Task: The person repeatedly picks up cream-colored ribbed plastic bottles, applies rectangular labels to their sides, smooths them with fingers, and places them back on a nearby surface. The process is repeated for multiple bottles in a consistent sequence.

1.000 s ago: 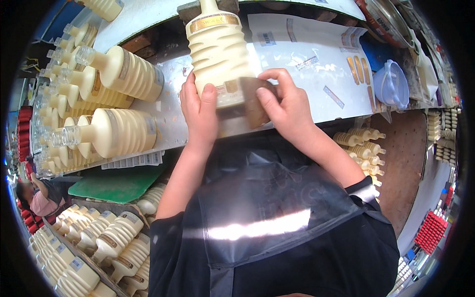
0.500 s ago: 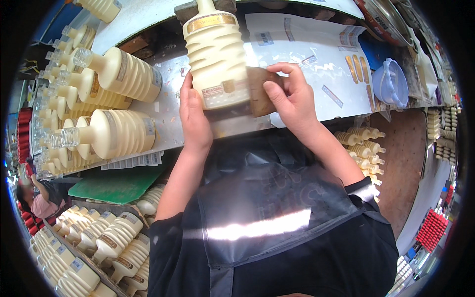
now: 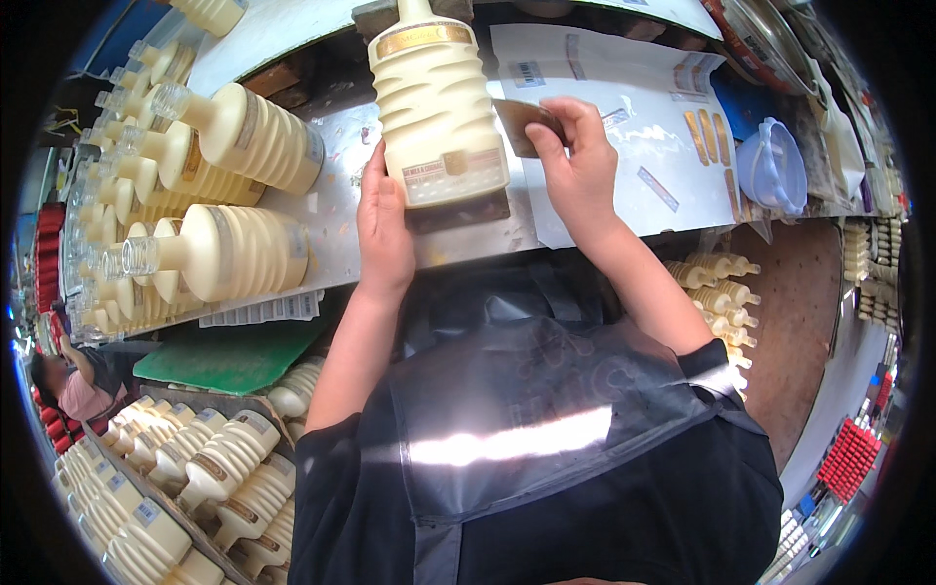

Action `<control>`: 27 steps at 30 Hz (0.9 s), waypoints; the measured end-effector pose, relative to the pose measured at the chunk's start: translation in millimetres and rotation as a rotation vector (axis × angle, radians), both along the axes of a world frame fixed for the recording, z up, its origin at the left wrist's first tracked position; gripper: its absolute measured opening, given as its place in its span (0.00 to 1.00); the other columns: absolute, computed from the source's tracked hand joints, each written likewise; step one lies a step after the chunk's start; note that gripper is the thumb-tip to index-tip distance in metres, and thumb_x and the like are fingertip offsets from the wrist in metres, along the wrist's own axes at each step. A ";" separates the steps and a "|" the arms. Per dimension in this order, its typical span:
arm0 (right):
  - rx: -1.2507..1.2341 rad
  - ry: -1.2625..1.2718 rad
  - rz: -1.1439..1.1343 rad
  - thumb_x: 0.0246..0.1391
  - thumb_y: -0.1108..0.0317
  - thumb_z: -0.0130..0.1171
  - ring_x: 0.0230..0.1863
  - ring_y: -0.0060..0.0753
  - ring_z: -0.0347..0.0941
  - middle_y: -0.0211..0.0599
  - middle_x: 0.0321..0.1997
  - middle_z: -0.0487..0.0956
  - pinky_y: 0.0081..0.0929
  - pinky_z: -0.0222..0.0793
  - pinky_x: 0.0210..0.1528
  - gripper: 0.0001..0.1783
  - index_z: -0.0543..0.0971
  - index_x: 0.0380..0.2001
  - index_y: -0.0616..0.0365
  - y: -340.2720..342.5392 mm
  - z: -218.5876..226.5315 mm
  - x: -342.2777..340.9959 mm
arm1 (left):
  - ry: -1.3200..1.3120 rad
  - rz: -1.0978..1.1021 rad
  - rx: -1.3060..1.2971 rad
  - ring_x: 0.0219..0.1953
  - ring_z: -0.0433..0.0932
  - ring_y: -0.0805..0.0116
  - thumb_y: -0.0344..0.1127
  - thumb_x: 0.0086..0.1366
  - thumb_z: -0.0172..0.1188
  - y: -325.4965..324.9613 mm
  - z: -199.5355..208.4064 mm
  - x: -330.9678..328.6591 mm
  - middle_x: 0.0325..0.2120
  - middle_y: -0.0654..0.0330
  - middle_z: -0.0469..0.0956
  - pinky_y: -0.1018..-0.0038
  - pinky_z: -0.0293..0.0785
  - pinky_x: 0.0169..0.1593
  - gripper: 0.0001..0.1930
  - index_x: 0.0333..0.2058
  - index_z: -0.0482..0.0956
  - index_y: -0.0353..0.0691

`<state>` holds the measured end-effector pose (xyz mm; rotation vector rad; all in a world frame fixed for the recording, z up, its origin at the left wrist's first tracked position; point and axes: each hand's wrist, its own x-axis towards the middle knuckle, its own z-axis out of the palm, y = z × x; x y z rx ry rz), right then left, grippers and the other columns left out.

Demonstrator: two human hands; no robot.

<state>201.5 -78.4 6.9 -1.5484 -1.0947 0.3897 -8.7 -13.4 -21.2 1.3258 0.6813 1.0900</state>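
A cream ribbed bottle (image 3: 437, 112) lies in front of me on a dark support (image 3: 458, 212), its neck pointing away. It carries a gold label near the shoulder and a printed label with a gold mark near the base. My left hand (image 3: 383, 219) is pressed along the bottle's lower left side, steadying it, fingers partly hidden behind it. To the right of the bottle, my right hand (image 3: 582, 166) pinches a flat brown scraper (image 3: 522, 127) between thumb and fingers. The scraper's left edge is close beside the bottle; whether it touches I cannot tell.
Several cream bottles (image 3: 249, 136) lie stacked at left. A white sheet (image 3: 624, 195) holds loose labels and gold strips (image 3: 704, 136); a pale blue basket (image 3: 772, 166) stands beyond. More bottles (image 3: 234, 458) fill crates lower left, near a green board (image 3: 229, 366). Another person (image 3: 83, 385) is at far left.
The scraper has moved off the printed label's right edge, and my right hand has turned it slightly up. The bottle sits a little farther right in view, my left hand still on it.
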 end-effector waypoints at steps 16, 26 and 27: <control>0.416 -0.748 0.347 0.49 0.72 0.64 0.37 0.34 0.84 0.33 0.37 0.86 0.29 0.76 0.36 0.12 0.85 0.39 0.53 -24.0 62.3 -28.8 | 0.506 0.364 0.632 0.52 0.79 0.51 0.40 0.46 0.82 -0.3 25.1 7.5 0.48 0.49 0.82 0.59 0.73 0.59 0.41 0.59 0.77 0.30; 0.416 -0.903 0.389 0.43 0.70 0.64 0.34 0.34 0.80 0.33 0.34 0.81 0.32 0.73 0.34 0.14 0.82 0.37 0.60 -20.9 82.4 -47.2 | 0.609 0.429 0.788 0.50 0.80 0.51 0.37 0.45 0.80 -1.5 30.4 12.6 0.46 0.50 0.83 0.59 0.73 0.58 0.38 0.56 0.79 0.30; 0.408 -0.865 0.404 0.46 0.70 0.64 0.32 0.35 0.80 0.34 0.32 0.81 0.33 0.73 0.33 0.13 0.82 0.37 0.59 -21.4 80.5 -49.1 | 0.605 0.433 0.777 0.50 0.80 0.51 0.37 0.44 0.80 -1.7 30.3 12.9 0.46 0.50 0.83 0.59 0.73 0.58 0.39 0.56 0.79 0.30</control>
